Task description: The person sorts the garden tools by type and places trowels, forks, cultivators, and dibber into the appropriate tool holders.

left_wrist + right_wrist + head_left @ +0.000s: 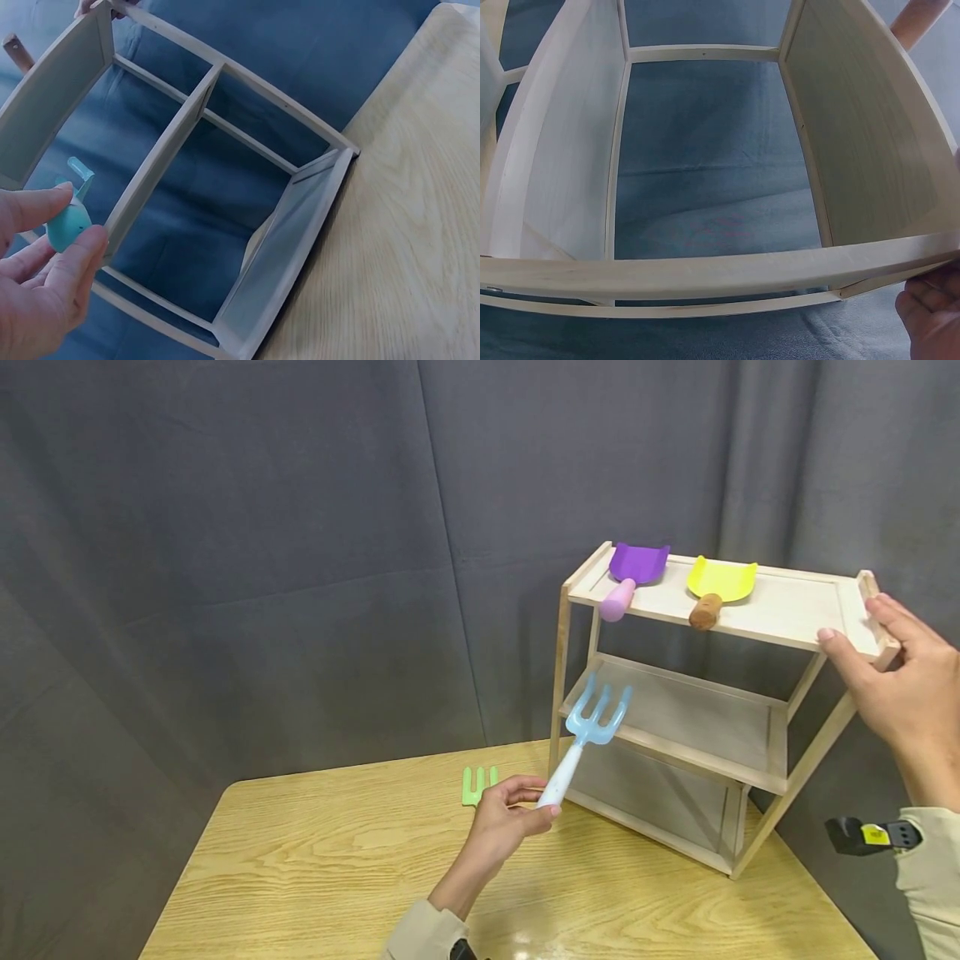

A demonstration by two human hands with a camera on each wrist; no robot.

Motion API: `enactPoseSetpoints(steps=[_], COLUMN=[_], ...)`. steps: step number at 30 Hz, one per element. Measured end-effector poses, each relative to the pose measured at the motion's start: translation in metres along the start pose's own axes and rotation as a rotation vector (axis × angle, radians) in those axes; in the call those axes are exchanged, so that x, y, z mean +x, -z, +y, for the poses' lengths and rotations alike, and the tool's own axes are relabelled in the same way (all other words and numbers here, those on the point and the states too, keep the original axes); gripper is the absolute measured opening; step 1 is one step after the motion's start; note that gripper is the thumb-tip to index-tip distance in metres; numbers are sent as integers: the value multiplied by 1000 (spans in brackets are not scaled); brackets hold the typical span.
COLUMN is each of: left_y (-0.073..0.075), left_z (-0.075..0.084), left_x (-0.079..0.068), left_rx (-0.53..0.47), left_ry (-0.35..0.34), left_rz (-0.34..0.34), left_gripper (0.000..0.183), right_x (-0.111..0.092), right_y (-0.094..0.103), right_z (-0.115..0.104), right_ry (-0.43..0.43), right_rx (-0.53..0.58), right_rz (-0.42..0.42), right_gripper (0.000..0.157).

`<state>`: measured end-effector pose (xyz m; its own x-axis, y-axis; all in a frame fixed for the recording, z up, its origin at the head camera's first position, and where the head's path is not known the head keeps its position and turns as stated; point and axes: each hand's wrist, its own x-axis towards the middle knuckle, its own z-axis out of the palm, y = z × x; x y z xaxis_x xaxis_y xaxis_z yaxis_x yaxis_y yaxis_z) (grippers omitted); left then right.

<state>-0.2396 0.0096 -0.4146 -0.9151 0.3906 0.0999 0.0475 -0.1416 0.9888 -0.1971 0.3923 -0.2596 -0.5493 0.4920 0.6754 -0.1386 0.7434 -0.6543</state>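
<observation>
My left hand [504, 820] pinches the pale handle of a blue toy garden fork [590, 718], its tines pointing up in front of the middle shelf. In the left wrist view, thumb and fingertips close on the handle's end [69, 225]. My right hand [918, 681] grips the right end of the wooden rack's top [810, 606], thumb on the upper side. On that top lie a purple shovel [639, 564] with a pink handle and a yellow shovel [722, 581] with a brown handle. A green fork [472, 785] lies on the table behind my left hand, its lower part hidden.
The three-tier wooden rack has a middle shelf [690, 710] and a bottom shelf [652, 793]. It stands on the right of a wood-grain table [322, 860]. Grey curtains [300, 568] hang behind and beside the table.
</observation>
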Motion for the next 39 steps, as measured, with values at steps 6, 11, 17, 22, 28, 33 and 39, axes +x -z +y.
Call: enactPoseSetpoints(steps=[6,11,17,22,28,33,39], left_y=[-9,-15,-20,-24,-30,-34,-38], left_z=[5,8,7,8,11,14,15], left_x=[7,15,24,30,40,46,54], left_rx=[5,1,25,44,9,-13,-30], left_ry=[-3,3,-5,-16,-15,-22,4], left_rz=[10,19,31,44,65,81,105], left_gripper=[37,36,35,36,36,33,32], right_x=[0,-1,0,1,2,1,1], right_y=[0,0,-2,-2,0,1,2], right_z=[0,1,1,2,3,4,5], right_ry=[-23,-34,-39,-28,-21,-26,-29], right_rx=[-27,-38,-18,-8,-10,-21,-27], right_rz=[-24,-31,-24,-17,-4,-6,3], right_gripper=[60,60,59,59,59,58,58])
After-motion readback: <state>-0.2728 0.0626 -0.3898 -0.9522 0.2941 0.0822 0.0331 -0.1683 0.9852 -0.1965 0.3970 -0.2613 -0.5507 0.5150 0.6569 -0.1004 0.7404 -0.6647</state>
